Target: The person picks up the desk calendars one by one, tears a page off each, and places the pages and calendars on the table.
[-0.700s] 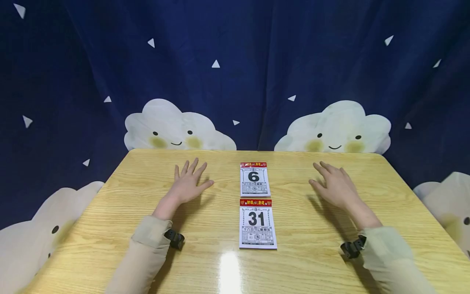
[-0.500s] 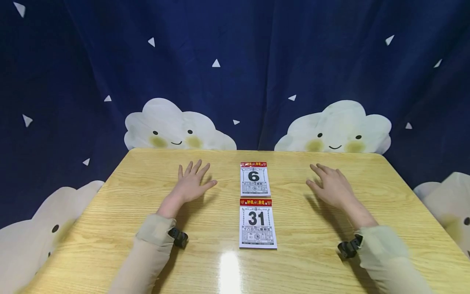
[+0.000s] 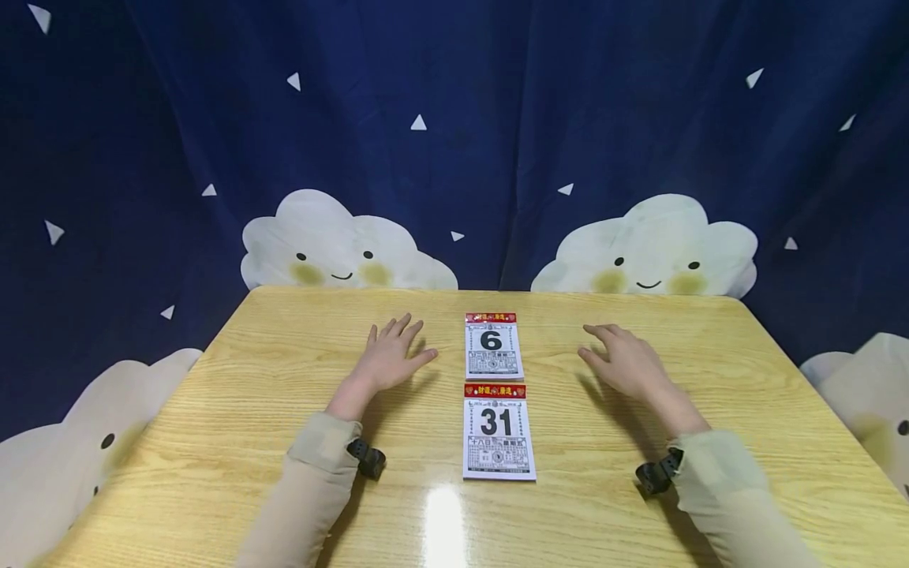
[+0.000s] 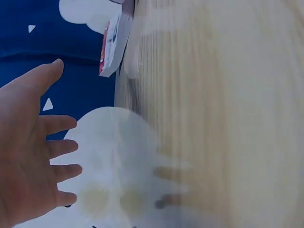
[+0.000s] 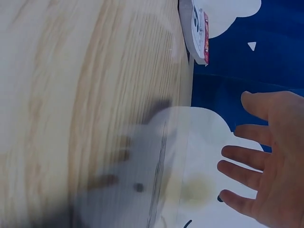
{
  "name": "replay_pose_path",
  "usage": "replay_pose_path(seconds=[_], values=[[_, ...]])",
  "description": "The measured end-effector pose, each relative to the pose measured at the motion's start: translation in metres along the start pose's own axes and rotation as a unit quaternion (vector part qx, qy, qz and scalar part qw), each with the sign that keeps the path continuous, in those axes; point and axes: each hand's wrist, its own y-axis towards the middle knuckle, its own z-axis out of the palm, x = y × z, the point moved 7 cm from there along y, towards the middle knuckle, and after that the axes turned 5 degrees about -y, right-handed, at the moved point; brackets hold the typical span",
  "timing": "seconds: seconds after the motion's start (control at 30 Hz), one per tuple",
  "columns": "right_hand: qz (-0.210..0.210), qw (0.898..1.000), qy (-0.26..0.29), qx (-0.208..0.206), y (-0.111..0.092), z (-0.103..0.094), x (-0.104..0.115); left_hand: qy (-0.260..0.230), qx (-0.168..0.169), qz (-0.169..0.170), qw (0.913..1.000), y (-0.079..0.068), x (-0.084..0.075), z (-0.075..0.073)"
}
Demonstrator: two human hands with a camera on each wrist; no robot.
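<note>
Two tear-off calendar pads with red headers lie in a column on the table: the farther calendar showing 6 [image 3: 493, 347] and the nearer calendar showing 31 [image 3: 499, 438]. My left hand [image 3: 387, 359] hovers to the left of the farther calendar, fingers spread and holding nothing. To the right of it my right hand [image 3: 628, 363] is held above the table, its fingers extended and nothing in them. Both wrist views show the fingers apart from the calendar, whose thick stack of pages [image 4: 114, 45] is seen edge-on.
The light wood table [image 3: 213, 442] has a strip of glare near its front. Behind it hangs a dark blue curtain [image 3: 483, 142] printed with white triangles and smiling clouds. A small black camera [image 3: 367, 459] is strapped to each wrist.
Both hands have moved inward toward the calendars, the left to the right and the right to the left, and slightly nearer to me. The calendars have stayed put.
</note>
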Motion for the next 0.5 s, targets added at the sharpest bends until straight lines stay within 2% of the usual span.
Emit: replay_pose_path(seconds=[0.23, 0.37, 0.5], values=[[0.009, 1.0, 0.022, 0.018, 0.007, 0.006, 0.005, -0.095, 0.007, -0.013, 0.9954, 0.006, -0.005, 0.006], [0.004, 0.999, 0.035, 0.014, 0.011, 0.008, 0.012, -0.113, 0.0, -0.021, 0.9934, 0.008, -0.007, 0.008], [0.0, 0.999, 0.05, 0.004, 0.016, 0.01, 0.019, -0.111, -0.012, -0.031, 0.9933, 0.009, -0.009, 0.008]])
